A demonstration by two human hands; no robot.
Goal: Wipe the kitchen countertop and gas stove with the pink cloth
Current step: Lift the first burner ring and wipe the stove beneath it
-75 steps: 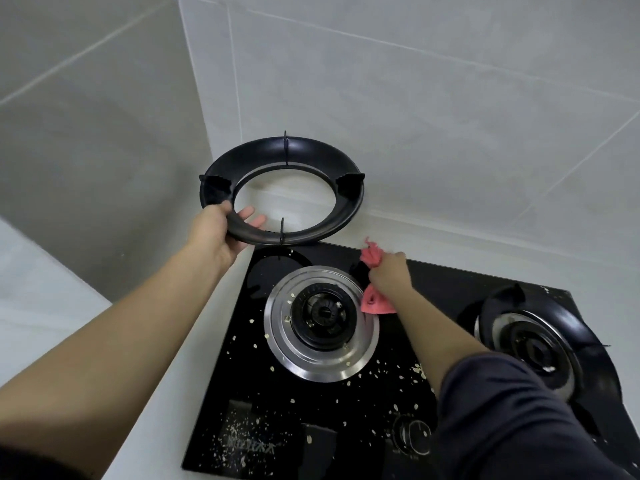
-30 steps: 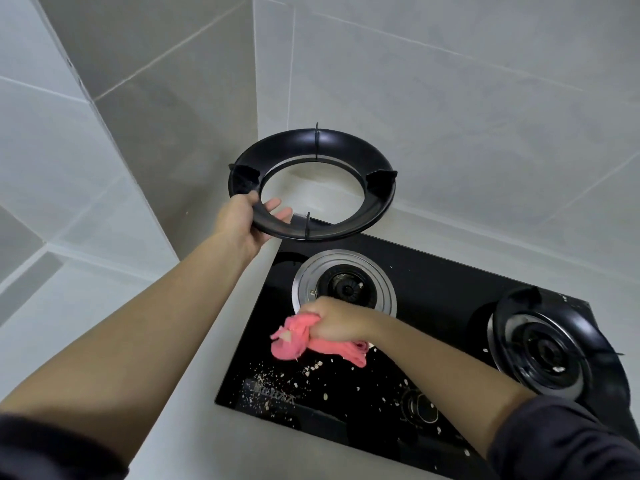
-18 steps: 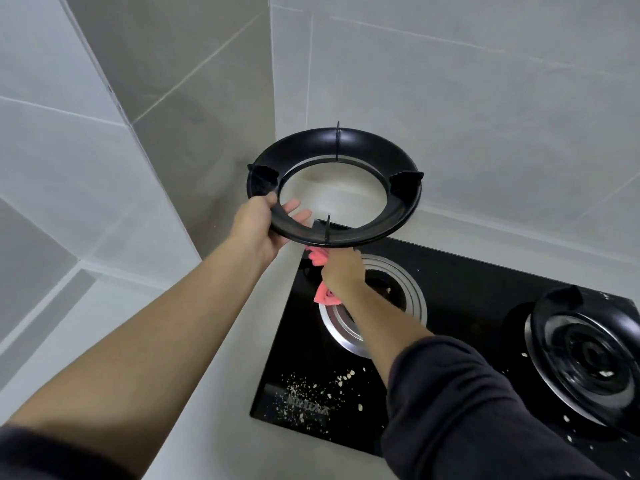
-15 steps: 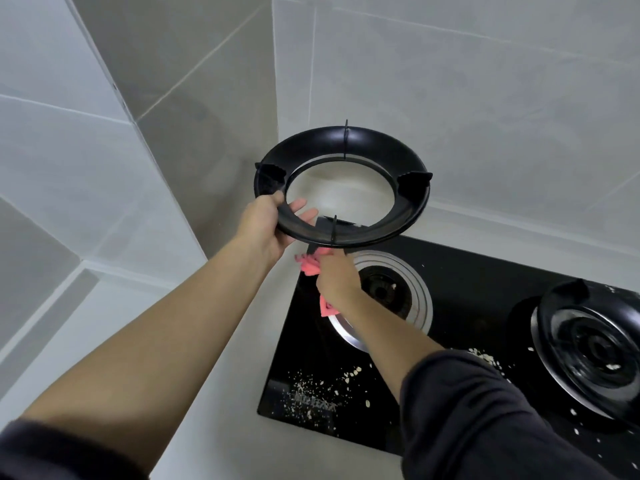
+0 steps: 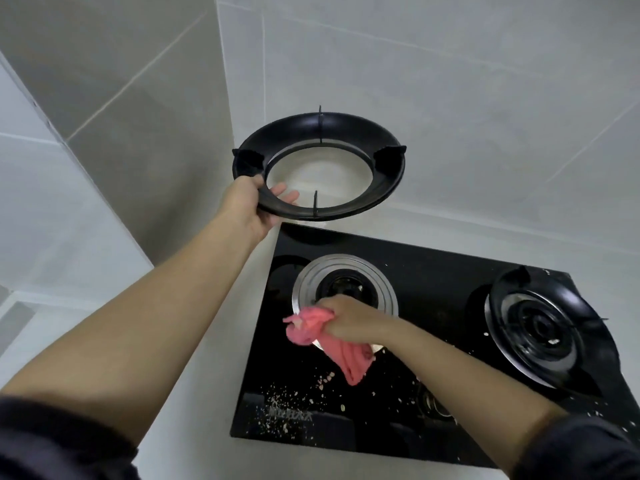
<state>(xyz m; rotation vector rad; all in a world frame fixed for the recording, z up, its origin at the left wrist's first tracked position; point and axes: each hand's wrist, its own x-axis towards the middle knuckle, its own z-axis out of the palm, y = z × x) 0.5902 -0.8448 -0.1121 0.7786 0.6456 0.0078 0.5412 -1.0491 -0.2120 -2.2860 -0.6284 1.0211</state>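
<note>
Your left hand (image 5: 246,206) grips the lifted ring (image 5: 388,188) by its rim, clear above the stove (image 5: 433,271), so the burner (image 5: 346,284) beneath is bare for wiping. Your right hand (image 5: 349,320) bunches the cloth (image 5: 334,346) on the glass at the burner's near edge. Crumbs (image 5: 278,400) lie nearer you; the right ring (image 5: 571,299) sits in place, blocking that side.

Left burner (image 5: 344,289): stood uncovered; black ring (image 5: 389,178) held above the far-left corner by left hand (image 5: 247,209).
Near rim: right hand (image 5: 349,320) and pink cloth (image 5: 346,358) sat there.
Right burner (image 5: 540,327): covered by second ring (image 5: 575,299).
Near-left glass (image 5: 277,375): lay open.
</note>
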